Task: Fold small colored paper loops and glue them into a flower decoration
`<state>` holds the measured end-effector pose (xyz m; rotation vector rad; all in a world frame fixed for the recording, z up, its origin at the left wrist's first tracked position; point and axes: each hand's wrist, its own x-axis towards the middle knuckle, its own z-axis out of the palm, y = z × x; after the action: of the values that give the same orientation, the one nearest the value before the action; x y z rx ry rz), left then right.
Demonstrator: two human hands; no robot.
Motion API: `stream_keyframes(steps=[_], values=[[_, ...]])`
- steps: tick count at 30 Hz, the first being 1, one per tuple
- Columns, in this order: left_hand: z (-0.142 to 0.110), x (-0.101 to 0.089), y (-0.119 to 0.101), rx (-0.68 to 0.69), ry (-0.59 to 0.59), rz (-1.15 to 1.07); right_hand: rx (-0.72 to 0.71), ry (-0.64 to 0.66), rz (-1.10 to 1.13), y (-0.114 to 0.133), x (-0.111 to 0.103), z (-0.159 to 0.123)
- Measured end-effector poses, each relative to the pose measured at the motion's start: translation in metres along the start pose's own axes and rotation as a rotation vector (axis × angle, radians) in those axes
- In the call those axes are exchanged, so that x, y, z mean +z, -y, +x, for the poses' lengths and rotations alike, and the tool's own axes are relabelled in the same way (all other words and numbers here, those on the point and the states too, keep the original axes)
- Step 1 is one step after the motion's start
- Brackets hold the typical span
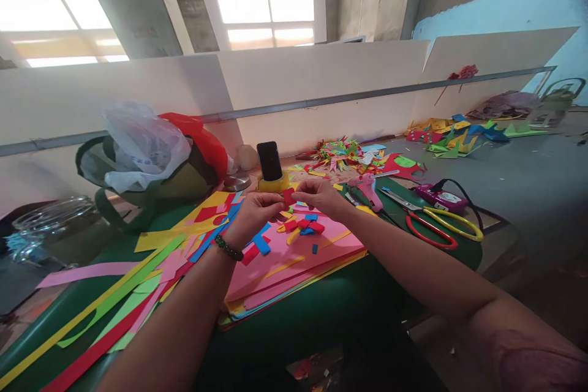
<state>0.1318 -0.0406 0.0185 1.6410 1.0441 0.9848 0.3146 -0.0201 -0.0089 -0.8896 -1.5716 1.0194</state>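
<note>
Between my two hands is a small red piece of paper (288, 197), held up over a stack of coloured sheets with pink (275, 282) on top. My left hand (260, 211), with a dark beaded bracelet on the wrist, pinches its left side. On its right side, the fingers of my right hand (321, 196) are closed at the edge. Small blue, red and yellow paper pieces (305, 225) lie on the pink sheet just below. Long paper strips (119, 288) in yellow, green, pink and red spread out to the left.
Scissors (432, 220) with red and yellow handles lie at the right, near a pink glue gun (367, 190) and a purple device (441, 197). A phone (269, 161) stands behind my hands. At the left sits a bag (184, 180); paper crowns (452, 138) lie far right.
</note>
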Motion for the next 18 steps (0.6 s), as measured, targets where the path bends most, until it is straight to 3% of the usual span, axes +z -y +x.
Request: stream_keyframes(steps=[12,18], values=[[0.0013,0.0013,0.0043,0.033,-0.014,0.047,0.034,-0.014,0.028,-0.003,0.0019,0.0014],[0.0008,0.0017,0.0034,0.026,-0.002,0.072,-0.036,-0.006,0.121,-0.0004,0.0036,0.0001]])
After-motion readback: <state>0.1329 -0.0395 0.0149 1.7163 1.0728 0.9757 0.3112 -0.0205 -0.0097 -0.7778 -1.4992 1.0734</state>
